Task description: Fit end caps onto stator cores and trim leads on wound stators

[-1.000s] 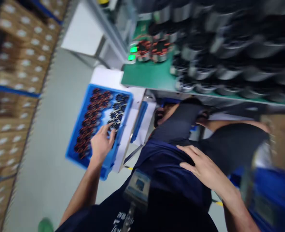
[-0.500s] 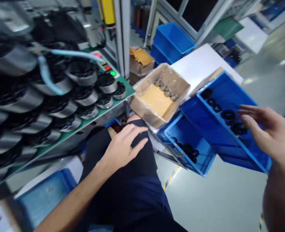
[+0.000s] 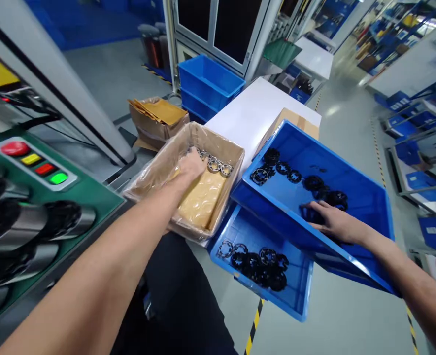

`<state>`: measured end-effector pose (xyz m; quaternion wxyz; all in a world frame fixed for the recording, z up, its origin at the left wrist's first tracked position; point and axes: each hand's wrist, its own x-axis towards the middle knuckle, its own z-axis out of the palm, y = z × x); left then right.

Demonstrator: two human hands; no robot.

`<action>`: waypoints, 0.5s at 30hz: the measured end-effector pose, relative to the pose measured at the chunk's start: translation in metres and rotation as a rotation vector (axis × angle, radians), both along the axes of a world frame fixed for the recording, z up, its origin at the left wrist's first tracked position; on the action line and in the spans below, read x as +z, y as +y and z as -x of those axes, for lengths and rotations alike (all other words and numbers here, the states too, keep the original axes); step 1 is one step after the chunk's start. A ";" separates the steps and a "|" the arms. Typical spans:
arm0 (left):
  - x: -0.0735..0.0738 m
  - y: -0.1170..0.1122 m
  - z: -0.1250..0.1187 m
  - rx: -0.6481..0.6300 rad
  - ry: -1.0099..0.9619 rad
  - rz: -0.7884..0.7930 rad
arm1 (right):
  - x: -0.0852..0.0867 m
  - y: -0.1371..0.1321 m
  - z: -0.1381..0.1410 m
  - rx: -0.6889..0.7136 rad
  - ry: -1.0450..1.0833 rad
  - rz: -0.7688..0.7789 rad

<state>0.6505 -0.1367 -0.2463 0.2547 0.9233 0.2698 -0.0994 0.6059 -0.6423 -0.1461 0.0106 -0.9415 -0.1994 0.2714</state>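
Observation:
My left hand [image 3: 192, 163] reaches into a plastic-lined cardboard box [image 3: 158, 182], its fingers closed down on the row of metal rings [image 3: 215, 165] along the far side. The hand itself hides the ring under its fingertips. Inside the tilted upper blue bin [image 3: 365, 197], my right hand [image 3: 334, 222] closes its thumb and fingers around a black ring-shaped part [image 3: 310, 214]. More black ring-shaped parts [image 3: 282, 167] lie loose near it in the same bin.
Below the upper bin sits a lower blue bin [image 3: 299, 291] with several black rings [image 3: 265, 268]. Behind stand a white table [image 3: 254, 98], stacked blue bins [image 3: 210, 81] and a carton of brown sheets [image 3: 158, 116]. A green workbench [image 3: 92, 195] with buttons and metal cylinders is at left.
My left hand has moved from above my lap into the cardboard box. My right hand has gone down into the upper bin and closed on a black part. The view has turned right.

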 end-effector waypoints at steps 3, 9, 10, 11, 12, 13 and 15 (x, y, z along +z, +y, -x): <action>-0.007 0.006 -0.027 0.018 0.056 -0.063 | -0.007 -0.002 0.004 0.105 -0.028 0.009; -0.014 0.015 -0.059 0.043 0.147 -0.121 | 0.002 0.023 0.012 0.289 -0.187 -0.283; -0.014 0.017 -0.061 0.042 0.164 -0.124 | 0.006 0.029 0.013 0.303 -0.207 -0.344; -0.015 0.018 -0.063 0.039 0.178 -0.126 | 0.009 0.034 0.014 0.300 -0.228 -0.399; -0.015 0.019 -0.063 0.032 0.186 -0.129 | 0.012 0.038 0.014 0.280 -0.246 -0.448; -0.016 0.021 -0.063 0.019 0.186 -0.130 | 0.014 0.040 0.014 0.246 -0.254 -0.488; -0.015 0.025 -0.062 -0.032 0.161 -0.115 | 0.014 0.041 0.013 0.185 -0.234 -0.539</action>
